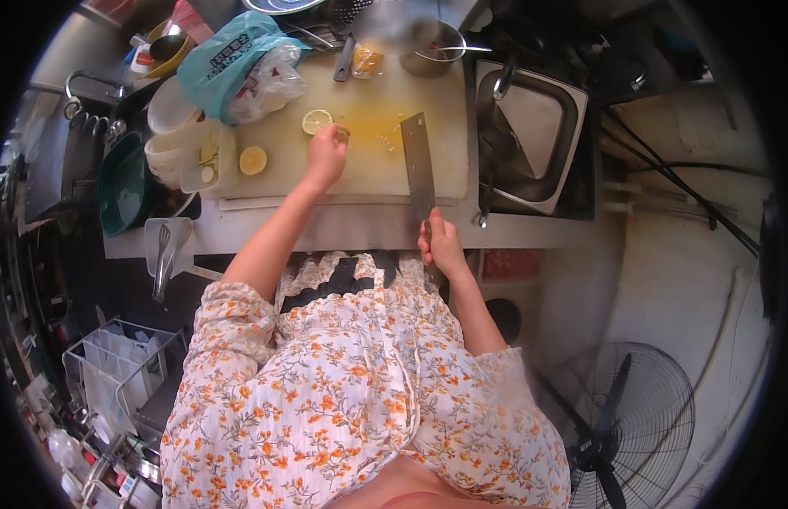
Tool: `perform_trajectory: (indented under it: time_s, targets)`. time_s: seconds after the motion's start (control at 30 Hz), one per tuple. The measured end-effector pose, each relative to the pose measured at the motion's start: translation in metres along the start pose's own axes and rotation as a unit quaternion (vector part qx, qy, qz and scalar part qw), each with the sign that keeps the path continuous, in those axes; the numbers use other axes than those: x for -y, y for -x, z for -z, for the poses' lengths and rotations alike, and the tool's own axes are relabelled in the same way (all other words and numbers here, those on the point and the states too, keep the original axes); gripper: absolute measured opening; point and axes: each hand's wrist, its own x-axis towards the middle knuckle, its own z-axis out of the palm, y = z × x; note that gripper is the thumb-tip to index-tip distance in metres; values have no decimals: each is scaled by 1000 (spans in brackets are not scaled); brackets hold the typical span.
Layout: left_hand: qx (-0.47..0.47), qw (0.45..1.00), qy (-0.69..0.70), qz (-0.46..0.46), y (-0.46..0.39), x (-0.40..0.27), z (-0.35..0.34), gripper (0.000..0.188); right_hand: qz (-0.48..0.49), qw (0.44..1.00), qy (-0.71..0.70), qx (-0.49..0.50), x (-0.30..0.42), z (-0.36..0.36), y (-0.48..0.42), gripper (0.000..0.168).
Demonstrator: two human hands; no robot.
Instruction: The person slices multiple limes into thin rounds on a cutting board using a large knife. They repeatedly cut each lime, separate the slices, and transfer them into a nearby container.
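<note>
My right hand (442, 245) grips the handle of a broad cleaver (418, 159), its blade lying over the right part of a white cutting board (292, 181). My left hand (327, 156) is over the middle of the board, fingers pinched around a small greenish citrus piece (344, 133), mostly hidden. Just beyond that hand lies a cut lemon half (317, 119), its pale face up. Another lemon half (253, 160), yellower, rests farther left. Yellowish juice and several seeds or bits of pulp (389, 137) wet the board between hand and blade.
Left of the board, a clear plastic container (206, 156) holds citrus pieces. Behind it are a teal plastic bag (232, 60) and white tubs (168, 108). A metal pot (432, 57) stands at the back; a steel sink (540, 127) is right. A fan (597, 439) stands behind right.
</note>
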Motion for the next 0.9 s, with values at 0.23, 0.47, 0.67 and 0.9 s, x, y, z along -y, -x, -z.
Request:
perform_trajectory:
  time_s: [0.23, 0.47, 0.67, 0.9]
  targets:
    - [-182, 983, -8, 25, -10, 6, 164, 15, -11, 996, 52, 76, 8, 0, -1, 50]
    - [-159, 889, -422, -77, 5, 22, 197, 25, -39, 973, 106, 199, 20, -38, -18, 53]
    - [-7, 974, -199, -105, 2, -5, 124, 19, -149, 967, -9, 207, 15, -47, -27, 56]
    - [62, 957, -261, -112, -31, 10, 51, 43, -122, 979, -123, 103, 19, -31, -18, 57]
